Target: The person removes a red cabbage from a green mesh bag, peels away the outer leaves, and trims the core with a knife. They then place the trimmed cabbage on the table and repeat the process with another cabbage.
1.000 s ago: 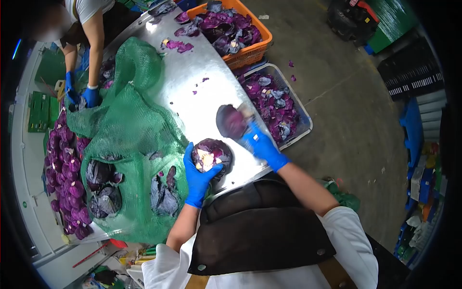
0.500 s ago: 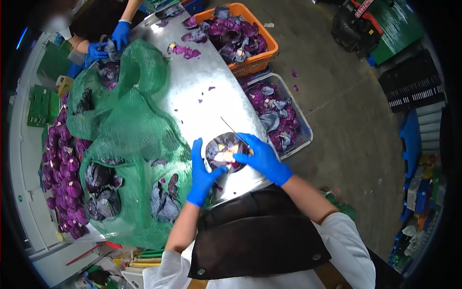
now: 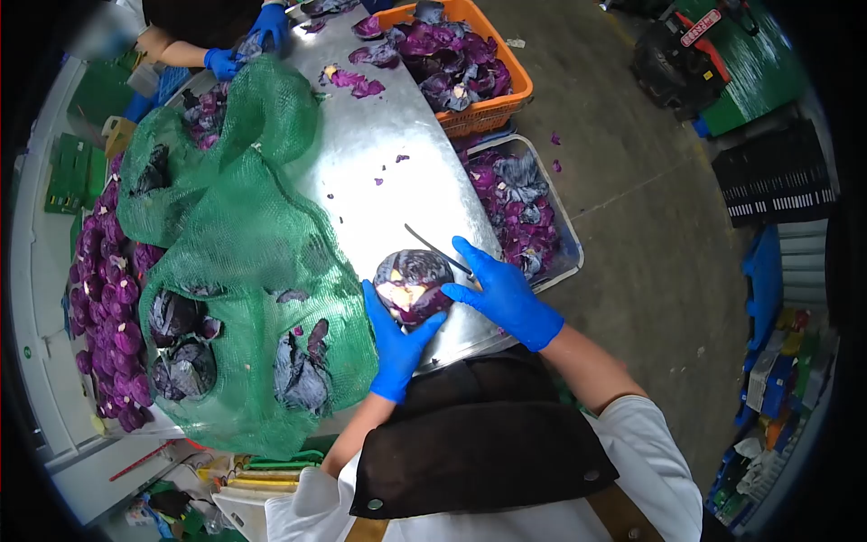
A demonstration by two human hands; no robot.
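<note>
A red cabbage [image 3: 417, 269] sits on the metal table near its front edge, with its pale cut base facing my body. My left hand [image 3: 397, 350], in a blue glove, cups the cabbage's left and near sides between fingers and thumb. On the right, my right hand [image 3: 508, 300], also gloved in blue, grips a knife [image 3: 433, 245] whose thin dark blade points away to the upper left. The knife's handle is mostly hidden by the fingers. The right thumb touches or nearly touches the cabbage's right side.
Green netting [image 3: 257, 226] covers the table's left, with unpeeled cabbages [image 3: 183, 369] in it. Peeled cabbages [image 3: 113, 312] are piled beyond. An orange crate [image 3: 492, 113] and a grey bin [image 3: 571, 239] hold leaves at right. Across the table, a co-worker's gloved hands [image 3: 269, 27] handle a cabbage.
The cabbage has turned, so its cut base now faces nearer me. My right hand has drawn slightly right with the knife. The co-worker's hands have shifted up and right in view.
</note>
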